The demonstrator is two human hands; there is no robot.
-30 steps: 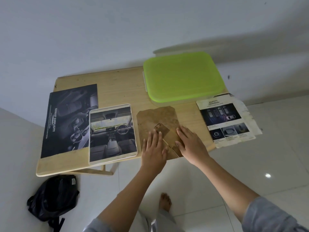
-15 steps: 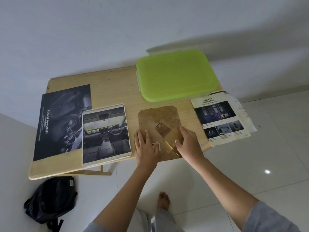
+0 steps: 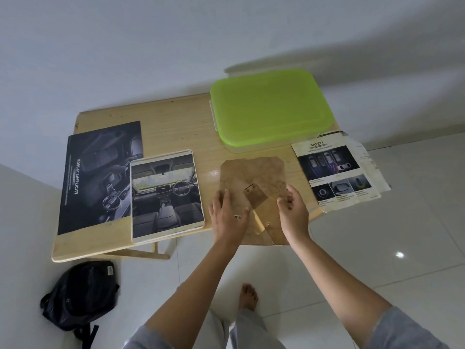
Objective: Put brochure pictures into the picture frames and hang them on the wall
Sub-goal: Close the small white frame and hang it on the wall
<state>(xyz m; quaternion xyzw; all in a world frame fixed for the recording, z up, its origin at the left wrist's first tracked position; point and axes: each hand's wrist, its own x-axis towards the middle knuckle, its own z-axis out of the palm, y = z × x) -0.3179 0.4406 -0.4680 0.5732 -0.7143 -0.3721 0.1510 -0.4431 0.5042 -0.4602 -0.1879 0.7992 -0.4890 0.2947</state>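
A brown frame backing board (image 3: 254,172) with a fold-out stand lies face down at the table's front edge, overhanging it. My left hand (image 3: 227,215) presses flat on the board's left part. My right hand (image 3: 293,212) holds the board's right edge, fingers curled at it. To the left lies a white picture frame (image 3: 166,195) with a car-interior picture in it. A dark brochure (image 3: 100,175) lies further left. A "SAFETY" brochure page (image 3: 334,172) lies at the table's right edge.
A clear box with a green lid (image 3: 269,107) stands at the back right of the wooden table (image 3: 176,124), against the white wall. A black backpack (image 3: 80,295) sits on the tiled floor under the table's left. My bare foot (image 3: 249,297) is below.
My left hand slid toward the board's near left corner. My right hand moved from resting on the stand to the board's right edge, and the board shifted toward me over the table edge.
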